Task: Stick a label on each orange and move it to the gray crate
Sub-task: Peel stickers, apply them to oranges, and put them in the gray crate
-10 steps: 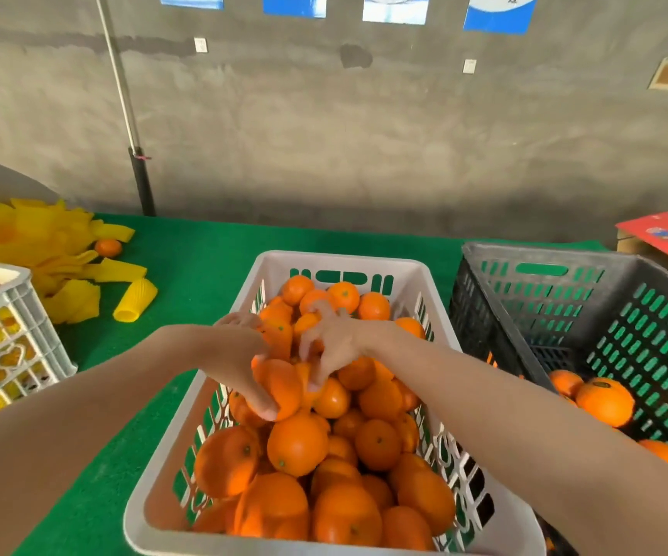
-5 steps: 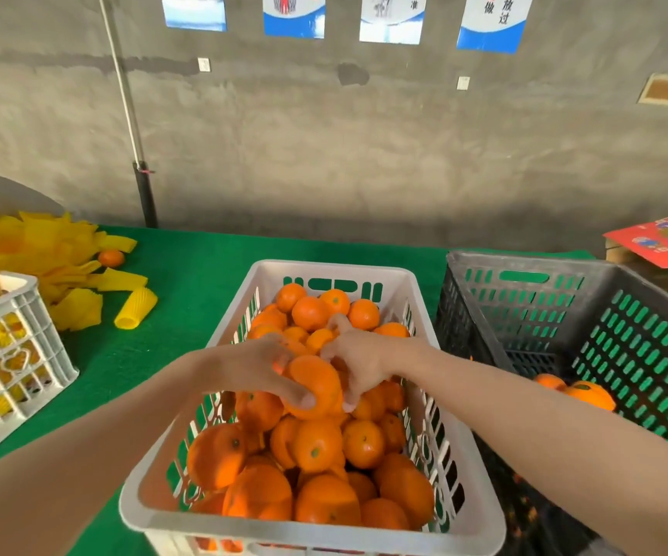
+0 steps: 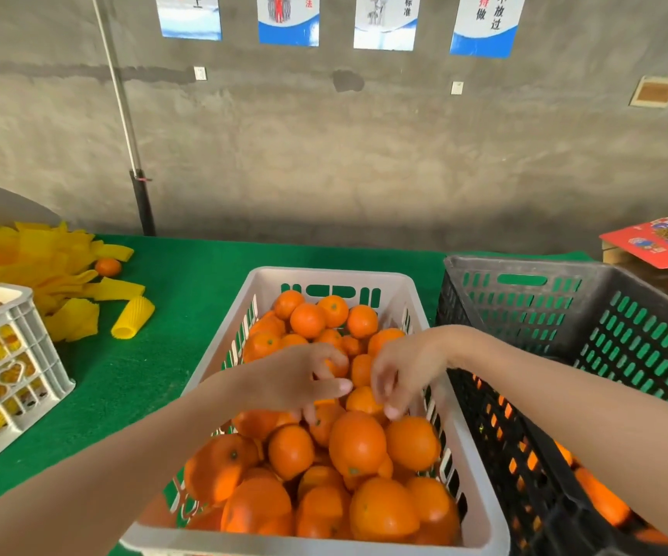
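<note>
Choosing an orange (image 3: pixel 358 443) below: left hand (image 3: pixel 288 381) grip unclear, right hand (image 3: pixel 404 375) slack, empty; next needs a firm pick.

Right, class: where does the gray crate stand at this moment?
In the head view, the gray crate stands at the right, on the green table, right beside the white crate full of oranges.

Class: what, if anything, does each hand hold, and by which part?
The left hand seems to pinch a small orange, finger over its top, thumb beneath; the right hand holds nothing.
</note>
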{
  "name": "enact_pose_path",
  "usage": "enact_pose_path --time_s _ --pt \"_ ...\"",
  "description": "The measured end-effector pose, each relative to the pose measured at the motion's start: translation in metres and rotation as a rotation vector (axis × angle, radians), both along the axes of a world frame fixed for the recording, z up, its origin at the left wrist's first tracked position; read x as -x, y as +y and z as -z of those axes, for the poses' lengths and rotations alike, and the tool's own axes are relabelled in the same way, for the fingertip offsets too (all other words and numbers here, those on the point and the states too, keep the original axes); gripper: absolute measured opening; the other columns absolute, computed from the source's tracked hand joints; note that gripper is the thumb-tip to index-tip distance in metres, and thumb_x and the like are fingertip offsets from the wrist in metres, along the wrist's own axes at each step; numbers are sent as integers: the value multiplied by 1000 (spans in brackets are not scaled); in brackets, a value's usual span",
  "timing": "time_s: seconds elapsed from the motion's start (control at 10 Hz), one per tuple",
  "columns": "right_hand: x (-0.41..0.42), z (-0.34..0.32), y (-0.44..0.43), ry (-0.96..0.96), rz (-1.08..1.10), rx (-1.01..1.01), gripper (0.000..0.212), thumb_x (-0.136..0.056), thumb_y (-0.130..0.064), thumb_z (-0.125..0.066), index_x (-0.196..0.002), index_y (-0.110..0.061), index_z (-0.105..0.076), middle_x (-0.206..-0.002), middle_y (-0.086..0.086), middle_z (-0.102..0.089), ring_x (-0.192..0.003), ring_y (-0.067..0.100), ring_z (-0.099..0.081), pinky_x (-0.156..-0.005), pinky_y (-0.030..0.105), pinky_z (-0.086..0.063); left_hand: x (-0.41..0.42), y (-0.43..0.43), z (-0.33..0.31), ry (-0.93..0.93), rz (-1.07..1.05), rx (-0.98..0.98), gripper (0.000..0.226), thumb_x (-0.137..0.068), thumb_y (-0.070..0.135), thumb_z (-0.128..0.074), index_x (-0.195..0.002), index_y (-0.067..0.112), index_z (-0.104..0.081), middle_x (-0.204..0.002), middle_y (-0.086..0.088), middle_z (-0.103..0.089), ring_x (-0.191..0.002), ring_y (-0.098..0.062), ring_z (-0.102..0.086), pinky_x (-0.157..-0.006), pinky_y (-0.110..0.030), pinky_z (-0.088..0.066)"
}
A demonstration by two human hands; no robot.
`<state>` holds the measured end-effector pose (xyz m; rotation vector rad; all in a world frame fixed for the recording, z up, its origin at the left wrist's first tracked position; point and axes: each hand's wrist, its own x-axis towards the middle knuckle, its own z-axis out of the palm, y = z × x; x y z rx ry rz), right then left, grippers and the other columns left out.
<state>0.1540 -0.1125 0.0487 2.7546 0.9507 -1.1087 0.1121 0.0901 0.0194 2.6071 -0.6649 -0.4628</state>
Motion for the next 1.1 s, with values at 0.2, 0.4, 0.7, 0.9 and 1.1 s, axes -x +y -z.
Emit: enact_pose_path --time_s 0.2,0.4,0.7,0.9,1.1 --pt "-54 52 44 -425 180 -197 58 -90 -30 -61 -140 -13 -36 -138 12 -45 -121 27 -47 -99 39 -42 -60 31 30 -174 -300 -456 86 -78 39 -74 -143 10 -27 -156 -19 -14 -145 -38 -8 -118 -50 -16" --pt "-127 101 81 -392 481 -351 90 -85 -55 -60 -151 -35 -2 -159 14 5 -145 39 7 -115 53 -14 -104 40 49 -37 -319 -288 66 -81 57 -62 -136 25 -45 -133 -1 -52 -122 -23 -48 -92 -32 -41" --pt "-181 129 79 -251 563 -402 98 -67 -66 -70 -147 -40 -21 -159 14 1 -143 40 13 -114 55 -8 -145 39 66 37 -474 -187 24 -85 34 -59 -103 20 -52 -95 0 -49 -94 -19 -50 -76 -28 -42" --pt "-148 86 64 -327 415 -446 83 -67 -53 -77 -139 -33 -40 -151 11 -27 -142 35 -9 -111 52 -23 -152 28 68 64 -566 -272 54 -93 35 -55 -144 28 -39 -154 -12 -23 -139 -36 -27 -112 -45 -27" --pt "-86 9 5 -68 104 -69 86 -60 -70 -73 -133 -33 -46 -139 -4 -29 -128 22 -34 -93 26 -38 -164 22 58 79 -610 -429 86 -78 34 -66 -148 11 -22 -148 -19 -29 -129 -39 -40 -99 -46 -43"
